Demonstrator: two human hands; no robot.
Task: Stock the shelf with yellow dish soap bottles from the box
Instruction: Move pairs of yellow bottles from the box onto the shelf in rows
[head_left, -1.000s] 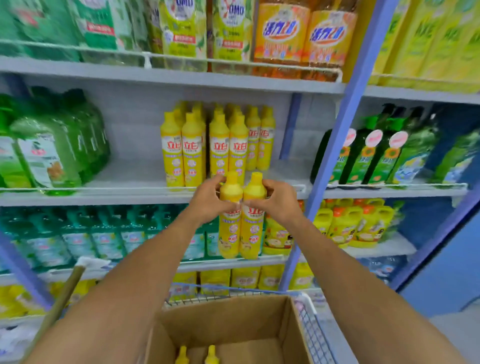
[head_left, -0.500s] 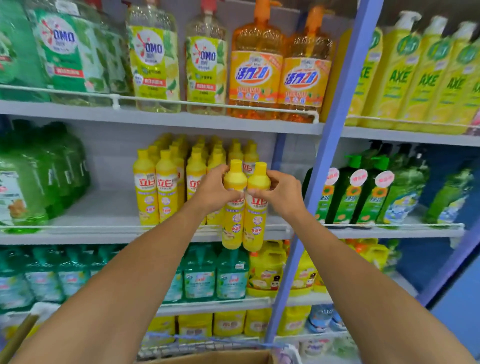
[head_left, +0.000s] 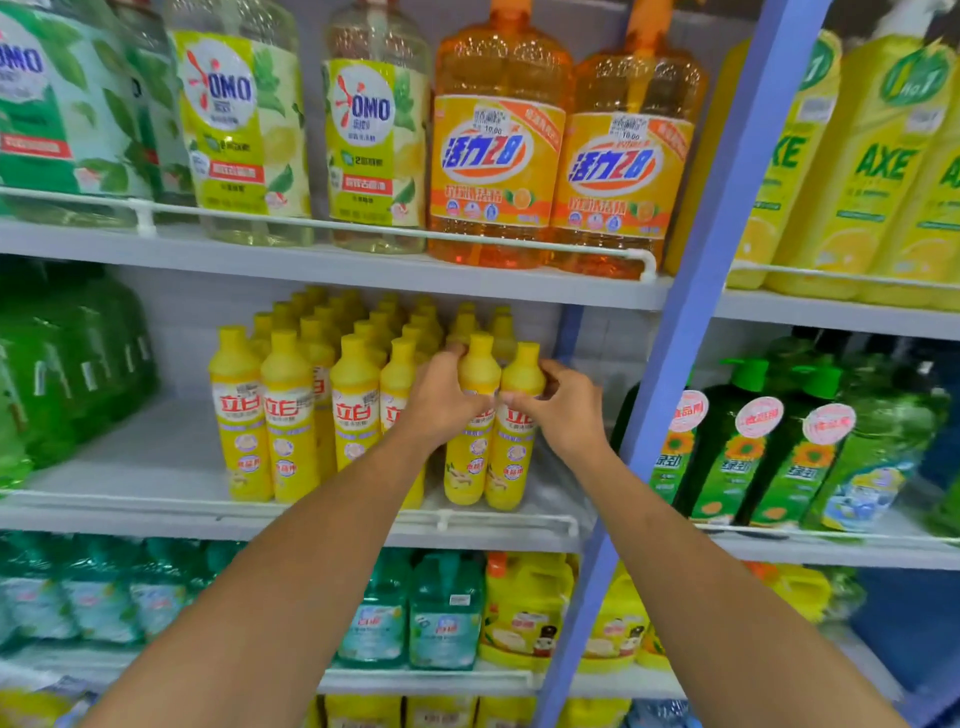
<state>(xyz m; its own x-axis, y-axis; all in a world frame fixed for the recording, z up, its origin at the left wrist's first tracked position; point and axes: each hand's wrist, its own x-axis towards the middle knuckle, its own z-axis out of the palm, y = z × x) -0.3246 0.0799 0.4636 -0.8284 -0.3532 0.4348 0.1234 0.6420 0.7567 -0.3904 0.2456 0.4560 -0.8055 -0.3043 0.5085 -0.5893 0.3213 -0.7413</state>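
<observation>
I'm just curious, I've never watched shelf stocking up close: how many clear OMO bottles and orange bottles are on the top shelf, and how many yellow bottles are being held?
Clear OMO bottles: 2
Orange bottles: 2
Held yellow bottles: 2
Total: 6

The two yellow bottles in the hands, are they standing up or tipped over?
Standing up. Both yellow bottles have caps on top and bases by the shelf rail.
</observation>
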